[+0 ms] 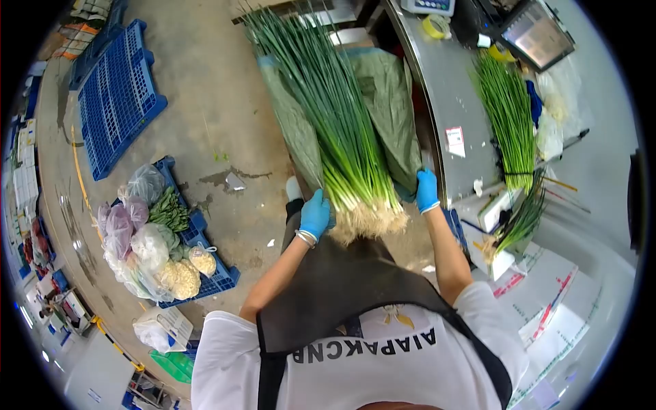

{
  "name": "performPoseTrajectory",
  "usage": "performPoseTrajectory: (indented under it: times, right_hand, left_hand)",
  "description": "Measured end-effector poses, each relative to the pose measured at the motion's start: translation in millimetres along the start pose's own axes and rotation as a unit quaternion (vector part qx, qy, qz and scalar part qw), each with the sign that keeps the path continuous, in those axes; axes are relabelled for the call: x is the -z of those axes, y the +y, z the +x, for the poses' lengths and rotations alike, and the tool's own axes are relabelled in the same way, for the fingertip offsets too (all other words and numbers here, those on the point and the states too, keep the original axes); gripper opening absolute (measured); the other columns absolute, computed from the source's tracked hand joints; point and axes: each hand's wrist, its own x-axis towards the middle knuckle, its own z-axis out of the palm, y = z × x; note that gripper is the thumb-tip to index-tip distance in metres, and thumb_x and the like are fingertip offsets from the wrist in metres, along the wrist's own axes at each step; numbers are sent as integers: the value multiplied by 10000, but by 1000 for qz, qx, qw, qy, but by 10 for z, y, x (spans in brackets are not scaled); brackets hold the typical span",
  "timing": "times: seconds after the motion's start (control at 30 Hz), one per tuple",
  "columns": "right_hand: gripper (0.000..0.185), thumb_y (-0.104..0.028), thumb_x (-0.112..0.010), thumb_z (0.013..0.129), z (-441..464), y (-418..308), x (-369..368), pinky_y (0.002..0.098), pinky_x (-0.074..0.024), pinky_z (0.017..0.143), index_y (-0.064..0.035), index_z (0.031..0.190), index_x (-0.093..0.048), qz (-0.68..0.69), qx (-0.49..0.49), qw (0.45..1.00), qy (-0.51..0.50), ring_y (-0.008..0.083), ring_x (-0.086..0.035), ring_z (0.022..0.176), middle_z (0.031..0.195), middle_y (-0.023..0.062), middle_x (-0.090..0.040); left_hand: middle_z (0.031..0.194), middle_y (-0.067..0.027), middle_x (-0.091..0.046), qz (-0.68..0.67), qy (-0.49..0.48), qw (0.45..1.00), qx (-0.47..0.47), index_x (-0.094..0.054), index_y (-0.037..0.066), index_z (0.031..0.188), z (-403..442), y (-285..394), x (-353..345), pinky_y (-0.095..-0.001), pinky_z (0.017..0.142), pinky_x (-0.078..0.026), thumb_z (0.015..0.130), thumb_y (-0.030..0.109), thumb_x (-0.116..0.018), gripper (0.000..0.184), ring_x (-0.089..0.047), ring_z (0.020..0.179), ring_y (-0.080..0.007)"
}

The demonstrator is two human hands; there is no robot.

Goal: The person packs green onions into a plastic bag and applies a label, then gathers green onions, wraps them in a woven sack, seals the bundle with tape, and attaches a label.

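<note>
A large bunch of green onions [348, 137] lies lengthwise in front of me, its pale stems and bushy roots toward my body and its leaves pointing away. Under and around it is an opened green woven sack [386, 89], its sides folded out to left and right. My left hand [315, 216], in a blue glove, is closed on the sack's near left edge, beside the roots. Gloved in blue too, my right hand [427, 190] grips the near right edge of the sack. What supports the sack is mostly hidden.
At right, a metal table [458, 102] carries a tied bunch of thin green stalks [509, 116], a scale [429, 7], yellow tape [435, 27] and a screen [536, 34]. On the left floor are a blue pallet [119, 102] and bagged vegetables [147, 239] on another pallet.
</note>
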Motion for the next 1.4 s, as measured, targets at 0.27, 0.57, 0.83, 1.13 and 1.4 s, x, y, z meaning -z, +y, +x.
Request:
performPoseTrajectory:
  times: [0.27,0.57,0.83,1.13,1.4]
  right_hand:
    - [364,-59,-460,794,568,325,-346,288,-389,528,36,1125,-577,-36,-67,997,3,122,-445,583,723,27,-540]
    - [522,-166,-567,867,753,541,-348,332,-466,846,63,1323,-457,-148,-120,982,-12,235,-582,984,1203,161,-593]
    - [421,-183,-532,895,368,405,-523,321,-401,958,42,1251,-531,58,-105,993,-2,232,-539,1076,1188,134,-590]
    - [314,-80,-515,873,-178,-163,-644,288,-433,847,59,1143,-599,108,-66,990,-54,150,-537,915,1042,58,-612]
    - [412,-213,-573,914,162,9,-625,317,-429,923,74,1208,-548,-63,-30,996,53,209,-563,1020,1120,129,-625]
  left_hand:
    - [751,-227,-625,40,56,995,69,-585,69,1116,465,-467,108,-411,586,-497,859,166,-487,291,-634,622,-326]
    - [649,-133,-505,38,168,982,-71,-575,-13,797,817,-1418,171,-377,582,-415,766,91,-532,117,-514,614,-254]
    - [932,-139,-434,-185,110,966,-144,-506,-20,818,846,-24,-526,-357,823,-380,737,35,-519,99,-446,895,-306]
    - [893,-158,-448,-196,-32,939,-280,-538,-42,829,597,238,-523,-351,831,-400,751,22,-516,103,-473,883,-314]
    - [1008,-141,-631,-224,144,962,61,-585,-41,1116,732,-475,-164,-337,777,-461,800,68,-502,344,-577,848,-247]
